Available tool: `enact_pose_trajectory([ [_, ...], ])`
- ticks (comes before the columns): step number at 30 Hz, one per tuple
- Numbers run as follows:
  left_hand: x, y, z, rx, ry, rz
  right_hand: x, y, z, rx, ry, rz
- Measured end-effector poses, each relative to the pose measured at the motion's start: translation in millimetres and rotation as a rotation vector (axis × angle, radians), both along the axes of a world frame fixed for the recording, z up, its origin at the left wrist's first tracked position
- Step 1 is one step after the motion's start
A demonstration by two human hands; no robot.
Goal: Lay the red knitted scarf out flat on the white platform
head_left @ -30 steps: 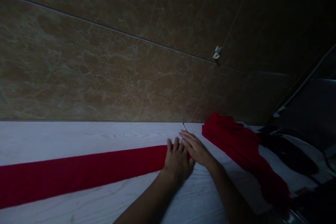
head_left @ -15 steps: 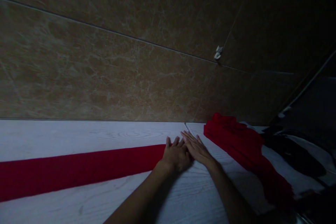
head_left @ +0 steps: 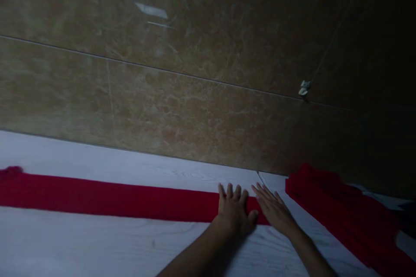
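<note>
A long strip of red cloth (head_left: pixel 130 199) lies flat across the white wood-grain surface, running from the left edge to below my hands. My left hand (head_left: pixel 234 207) rests palm down on the strip near its right end, fingers spread. Just to its right, my right hand (head_left: pixel 274 210) lies flat with fingers stretched out, its palm over the very end of the strip. Neither hand grips anything. The strip's edge under my right palm is hidden.
A bunched red cloth (head_left: pixel 338 207) lies on the white surface (head_left: pixel 97 242) at the right, near the wall. The brown marbled tile wall (head_left: pixel 182 117) rises behind and carries a small white hook (head_left: pixel 304 88). The far right is dark.
The view has swung left, so more of the strip shows. My hands, close together and touching before, now lie slightly apart, with red cloth visible between them.
</note>
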State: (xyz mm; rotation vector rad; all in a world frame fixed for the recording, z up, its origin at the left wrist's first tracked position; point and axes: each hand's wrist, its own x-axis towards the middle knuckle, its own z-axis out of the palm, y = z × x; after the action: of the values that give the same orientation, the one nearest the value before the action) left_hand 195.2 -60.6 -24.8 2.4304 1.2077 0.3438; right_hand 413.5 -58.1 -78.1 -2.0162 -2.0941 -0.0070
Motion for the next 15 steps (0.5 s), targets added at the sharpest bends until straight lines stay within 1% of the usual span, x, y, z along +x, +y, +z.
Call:
enact_pose_trajectory([
  [3, -36.8, -1.2, -4.3, 0.030, -0.017, 0.080, 3.4, 2.5, -6.4, 0.032, -0.025, 0.006],
  [6, -84.3, -0.3, -10.9, 0.094, -0.014, 0.160, 8.8, 5.8, -13.3, 0.055, -0.058, 0.009],
  [9, -136.9, 2.8, -14.7, 0.131, 0.029, 0.229, 19.6, 11.0, -22.7, 0.081, -0.097, 0.041],
  [12, -193.2, 6.8, -13.1, 0.148, 0.095, 0.298, 34.4, 16.7, -34.6, 0.109, -0.131, 0.092],
  [15, -253.7, 11.2, -8.9, 0.135, 0.186, 0.346, 45.5, 19.7, -43.8, 0.253, -0.117, 0.166],
])
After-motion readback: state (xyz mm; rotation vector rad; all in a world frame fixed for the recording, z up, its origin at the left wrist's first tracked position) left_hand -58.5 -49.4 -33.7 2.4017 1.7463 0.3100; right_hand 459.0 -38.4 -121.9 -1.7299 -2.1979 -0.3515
